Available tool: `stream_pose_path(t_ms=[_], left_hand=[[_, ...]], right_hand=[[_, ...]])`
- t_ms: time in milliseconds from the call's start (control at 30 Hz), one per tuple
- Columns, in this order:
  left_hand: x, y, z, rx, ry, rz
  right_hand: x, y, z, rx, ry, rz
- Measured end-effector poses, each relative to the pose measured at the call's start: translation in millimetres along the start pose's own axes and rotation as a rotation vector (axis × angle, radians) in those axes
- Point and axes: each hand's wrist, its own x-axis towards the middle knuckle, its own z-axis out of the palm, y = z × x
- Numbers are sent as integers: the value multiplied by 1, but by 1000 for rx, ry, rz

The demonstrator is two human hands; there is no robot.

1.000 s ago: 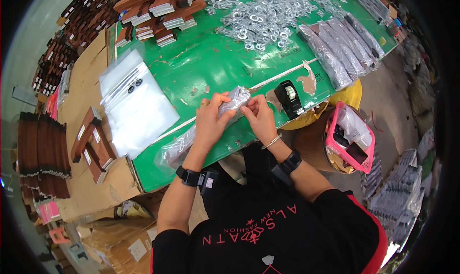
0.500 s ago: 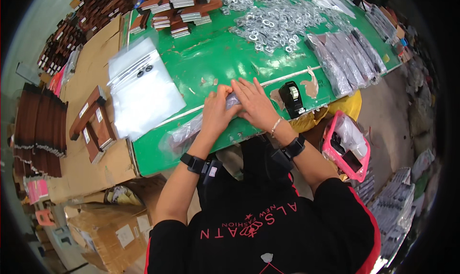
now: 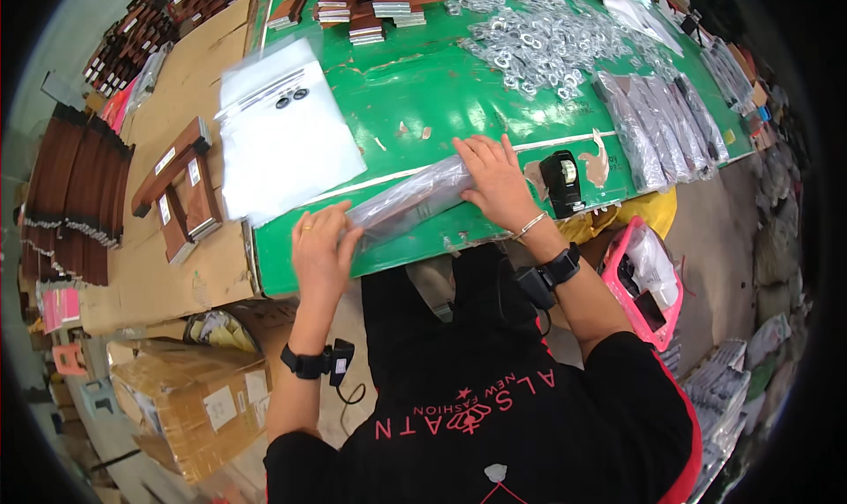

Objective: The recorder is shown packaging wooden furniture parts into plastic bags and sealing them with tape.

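Note:
A long bar in a clear plastic bag point(image 3: 410, 206) lies slantwise near the front edge of the green table, brownish through the film. My left hand point(image 3: 322, 248) is at the bag's left end, fingers bent and thumb against the film. My right hand point(image 3: 498, 186) holds the other end between thumb and fingers, one finger raised. Just right of that hand sits a black tape dispenser point(image 3: 562, 182). Left of the bagged bar lies a stack of clear plastic bags point(image 3: 291, 156) with two small dark rings point(image 3: 291, 98) on it.
Several bagged bars point(image 3: 657, 129) lie at the right, below a heap of small bagged metal rings point(image 3: 547, 45). Brown wooden pieces point(image 3: 181, 191) rest on cardboard at left; more are stacked point(image 3: 366, 10) at the back. A pink basket point(image 3: 640, 283) stands beside the table's right front.
My left hand has moved left and toward me, away from my right hand, to the bag's left end. My right hand has shifted slightly right, and more of the bagged bar shows.

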Motion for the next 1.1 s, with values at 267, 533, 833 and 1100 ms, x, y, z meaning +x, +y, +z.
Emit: stream_pose_path(t_ms=[267, 533, 833, 1100], left_hand=[[16, -24, 26, -638, 101, -339], [9, -21, 62, -435, 449, -272], [2, -17, 76, -530, 481, -249], [-1, -17, 61, -581, 299, -395]], right_hand=[[-10, -7, -1, 14, 46, 7], [2, -15, -20, 17, 72, -35], [39, -39, 9, 404, 6, 8], [41, -42, 18, 363, 109, 27]])
